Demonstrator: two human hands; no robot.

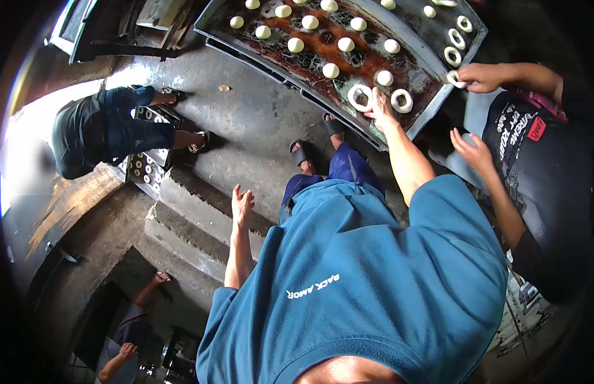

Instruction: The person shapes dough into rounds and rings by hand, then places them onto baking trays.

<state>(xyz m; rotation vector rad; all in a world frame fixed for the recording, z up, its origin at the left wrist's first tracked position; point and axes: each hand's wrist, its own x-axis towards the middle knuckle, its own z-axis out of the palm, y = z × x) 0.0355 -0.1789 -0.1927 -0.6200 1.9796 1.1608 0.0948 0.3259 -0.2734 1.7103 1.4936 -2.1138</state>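
Observation:
My right hand point(381, 110) reaches forward onto a large, dark, rust-stained metal tray point(417, 96). Its fingertips are on the right edge of a white dough ring point(359, 98), and a second dough ring point(401, 100) lies just to the right of the hand. Beyond the rings, several round dough balls point(331, 70) sit in rows on the tray. My left hand point(242, 203) hangs in the air above the concrete floor, fingers spread and holding nothing. My blue shirt point(374, 281) fills the lower part of the view.
A co-worker in a black shirt point(540, 166) stands at the right, one hand point(479, 77) holding a dough ring point(455, 79) at the tray's edge, near more rings point(455, 46). Another person point(105, 131) crouches at the left by a smaller tray of rings point(143, 168). Concrete steps point(188, 221) drop away below.

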